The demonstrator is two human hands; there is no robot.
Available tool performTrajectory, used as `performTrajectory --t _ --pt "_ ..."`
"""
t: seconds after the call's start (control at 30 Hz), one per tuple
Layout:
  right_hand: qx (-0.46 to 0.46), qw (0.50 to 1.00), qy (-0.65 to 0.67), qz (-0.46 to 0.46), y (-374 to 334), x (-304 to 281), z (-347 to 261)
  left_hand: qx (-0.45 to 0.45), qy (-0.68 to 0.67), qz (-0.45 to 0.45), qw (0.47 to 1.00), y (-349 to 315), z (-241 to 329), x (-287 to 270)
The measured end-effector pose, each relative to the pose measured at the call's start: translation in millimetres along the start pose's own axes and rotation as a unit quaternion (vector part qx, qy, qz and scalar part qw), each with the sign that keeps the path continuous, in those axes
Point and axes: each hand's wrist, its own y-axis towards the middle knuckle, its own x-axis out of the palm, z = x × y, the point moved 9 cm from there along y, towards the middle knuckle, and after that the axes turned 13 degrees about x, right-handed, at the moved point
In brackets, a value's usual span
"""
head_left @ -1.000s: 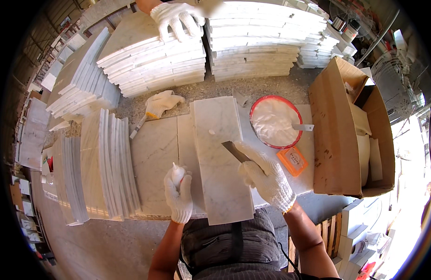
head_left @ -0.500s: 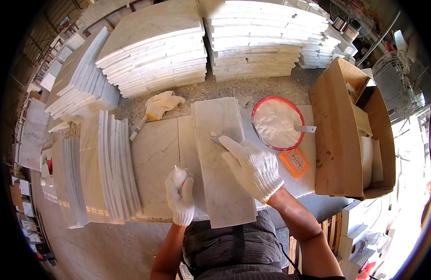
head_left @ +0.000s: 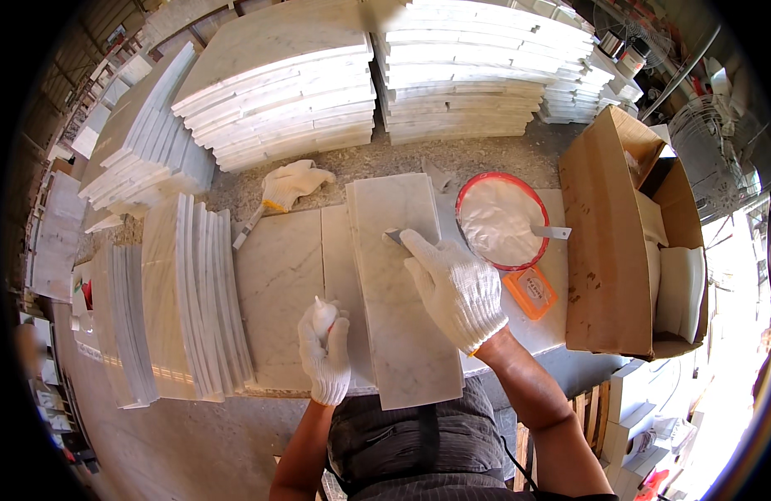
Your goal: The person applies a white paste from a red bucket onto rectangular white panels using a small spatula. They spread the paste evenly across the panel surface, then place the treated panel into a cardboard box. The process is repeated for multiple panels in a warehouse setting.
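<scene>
My left hand [head_left: 325,361], in a white knit glove, is closed around a small white squeeze bottle [head_left: 323,316] with a pointed nozzle that sticks up. A long, pale grey-veined marble slab [head_left: 406,334] lies in front of me, with another slab's edge showing beneath it. Over its upper right part is my right hand [head_left: 456,288], gloved too and gripping a scraper [head_left: 393,237]. Only the scraper's small metal blade shows beyond the fingertips, at the slab's surface; its handle is hidden. Right of the slab stands a red-rimmed tub of white paste [head_left: 501,219], a flat metal spatula [head_left: 552,232] resting in it.
An orange box [head_left: 529,292] lies below the tub. An open cardboard box [head_left: 607,250] stands at the right. Stacked marble slabs [head_left: 277,108] line the back, and upright slabs [head_left: 172,292] stand at the left. A loose glove [head_left: 295,184] and a brush-like tool [head_left: 248,229] lie behind.
The scraper blade has shifted slightly, and a small white dab beside its tip no longer shows. My left hand keeps its hold on the bottle. The whole view has moved a little.
</scene>
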Motion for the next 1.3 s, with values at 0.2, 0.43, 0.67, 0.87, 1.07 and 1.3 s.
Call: performTrajectory --t 0.2,0.43,0.67,0.87,1.07,1.3 --pt "0.012 0.998 0.028 -0.060 -0.5 -3.9 -4.6 0.016 0.016 -0.008 1.000 -0.4 -0.7 -1.3" --pt "-0.013 0.998 -0.039 -0.044 -8.2 7.2 -4.5 0.015 0.018 -0.009 1.000 0.8 0.9 -0.3" --pt "-0.016 0.999 0.006 -0.029 -0.5 6.1 -4.8 0.005 0.007 -0.004 1.000 0.2 -0.7 -0.8" --pt "-0.011 0.994 -0.060 -0.094 -14.7 15.3 -10.5 -0.005 0.015 -0.007 1.000 -1.8 -6.5 -2.6" --pt "-0.025 0.998 0.015 -0.050 -3.4 1.7 -5.7 -0.015 0.007 0.003 1.000 -2.6 -4.5 -3.6" --pt "-0.021 0.994 -0.046 -0.098 -15.0 10.6 -7.5 -0.006 0.007 -0.005 1.000 -0.5 -3.3 -0.9"
